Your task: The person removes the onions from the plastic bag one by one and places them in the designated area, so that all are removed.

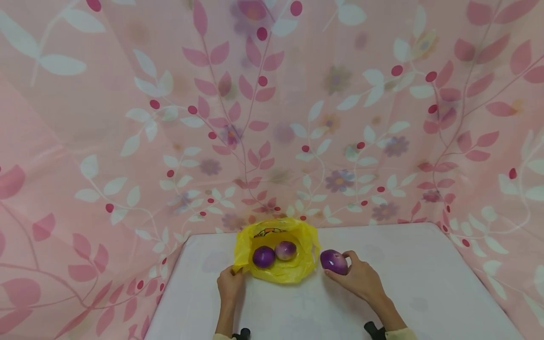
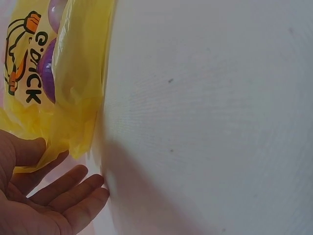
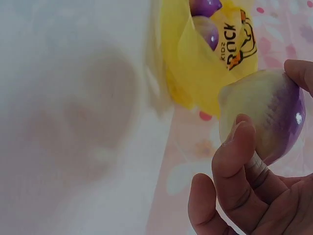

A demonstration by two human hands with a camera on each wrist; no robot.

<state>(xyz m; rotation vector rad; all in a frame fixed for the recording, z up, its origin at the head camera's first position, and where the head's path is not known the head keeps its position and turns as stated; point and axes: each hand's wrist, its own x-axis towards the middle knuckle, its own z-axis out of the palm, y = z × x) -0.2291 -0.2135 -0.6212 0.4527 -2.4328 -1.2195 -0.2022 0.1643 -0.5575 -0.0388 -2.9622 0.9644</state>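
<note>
A yellow plastic bag (image 1: 297, 274) with a printed duck picture stands on the table, its mouth spread toward me. Inside lie two round, glossy purple vegetables, a darker one (image 1: 264, 257) and a paler one (image 1: 285, 250). My left hand (image 1: 230, 284) pinches the bag's left edge between thumb and index finger, the other fingers spread below it. Just right of the bag, my right hand (image 1: 359, 278) holds a third round purple-and-cream vegetable (image 3: 266, 110) between thumb and fingers. Its pale side ends in a small blunt tip, which shows in the right wrist view.
A white cloth covers the table (image 1: 425, 274). Close behind it and along both sides hangs a pink floral curtain (image 1: 280, 118). Black straps (image 1: 375, 330) circle the wrists.
</note>
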